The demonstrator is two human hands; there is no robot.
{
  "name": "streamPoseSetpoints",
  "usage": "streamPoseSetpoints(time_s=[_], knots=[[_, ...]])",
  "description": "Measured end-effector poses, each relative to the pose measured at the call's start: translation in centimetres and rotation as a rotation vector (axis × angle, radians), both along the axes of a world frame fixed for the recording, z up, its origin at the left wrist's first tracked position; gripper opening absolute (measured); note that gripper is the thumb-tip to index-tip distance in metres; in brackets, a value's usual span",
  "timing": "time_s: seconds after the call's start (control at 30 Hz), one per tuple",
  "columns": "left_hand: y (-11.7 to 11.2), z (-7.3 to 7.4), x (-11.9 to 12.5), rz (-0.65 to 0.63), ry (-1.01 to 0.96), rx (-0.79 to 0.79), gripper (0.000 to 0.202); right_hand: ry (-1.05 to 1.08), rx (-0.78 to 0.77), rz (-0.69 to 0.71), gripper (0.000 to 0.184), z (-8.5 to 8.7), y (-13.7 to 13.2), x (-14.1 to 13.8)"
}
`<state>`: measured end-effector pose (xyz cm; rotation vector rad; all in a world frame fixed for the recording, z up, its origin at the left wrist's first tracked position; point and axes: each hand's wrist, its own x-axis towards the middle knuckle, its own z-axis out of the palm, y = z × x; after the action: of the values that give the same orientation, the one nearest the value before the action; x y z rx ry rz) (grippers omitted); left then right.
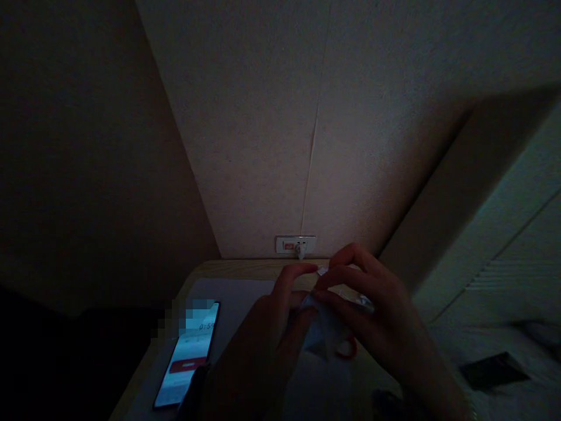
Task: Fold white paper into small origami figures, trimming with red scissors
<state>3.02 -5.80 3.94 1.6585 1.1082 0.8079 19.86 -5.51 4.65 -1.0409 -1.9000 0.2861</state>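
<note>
The room is dim. My left hand (267, 333) and my right hand (377, 316) meet above a wooden table (245, 269), and both pinch a small crinkled clear wrapper or packet (326, 327) between their fingertips. A red ring-like bit (346, 349) shows at its lower edge. The fingers of both hands are curled round it. I cannot make out what it contains.
A lit phone (188, 354) showing a timer and a red button lies on the table at the left. A wall socket (295, 244) with a plug sits just behind the table. A dark flat object (493, 369) lies on a pale surface at the right.
</note>
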Motion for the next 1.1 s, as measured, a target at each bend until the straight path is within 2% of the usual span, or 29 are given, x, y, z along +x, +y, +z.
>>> streamPoseSetpoints(time_s=[0.07, 0.13, 0.27, 0.37, 0.5, 0.77, 0.9, 0.93, 1.0, 1.1], knots=[[0.4, 0.2, -0.2, -0.034, -0.017, 0.007, 0.038, 0.064, 0.019, -0.041, 0.013, 0.2, 0.0, 0.1], [0.8, 0.5, -0.6, 0.009, -0.02, 0.013, 0.026, 0.123, 0.015, -0.077, 0.018, 0.5, 0.0, 0.3], [1.1, 1.1, -1.4, 0.244, 0.038, 0.146, 0.002, 0.215, -0.065, -0.124, 0.021, 0.5, 0.0, 0.8], [1.0, 1.5, -1.8, 0.374, -0.017, 0.158, 0.002, 0.248, -0.151, -0.093, 0.019, 0.3, 0.0, 0.9], [0.8, 1.8, -1.9, 0.468, -0.117, 0.152, 0.005, 0.256, -0.181, -0.056, 0.012, 0.1, 0.2, 0.9], [0.8, 1.5, -2.2, 0.549, -0.207, 0.088, 0.012, 0.28, -0.221, -0.046, 0.017, 0.2, -0.2, 0.7], [1.0, 1.4, -2.9, 0.579, -0.156, 0.138, 0.016, 0.28, -0.257, -0.009, 0.02, 0.7, -0.3, 0.3], [1.0, 1.4, -2.9, 0.549, -0.177, 0.14, 0.016, 0.268, -0.258, 0.004, 0.02, 0.8, -0.3, 0.3], [0.8, 1.6, -2.9, 0.54, -0.244, 0.15, 0.016, 0.256, -0.23, 0.014, 0.019, 0.7, -0.2, 0.3], [0.5, 1.7, -2.7, 0.581, -0.254, 0.211, 0.015, 0.285, -0.078, -0.065, 0.013, 0.3, -0.2, 0.5]])
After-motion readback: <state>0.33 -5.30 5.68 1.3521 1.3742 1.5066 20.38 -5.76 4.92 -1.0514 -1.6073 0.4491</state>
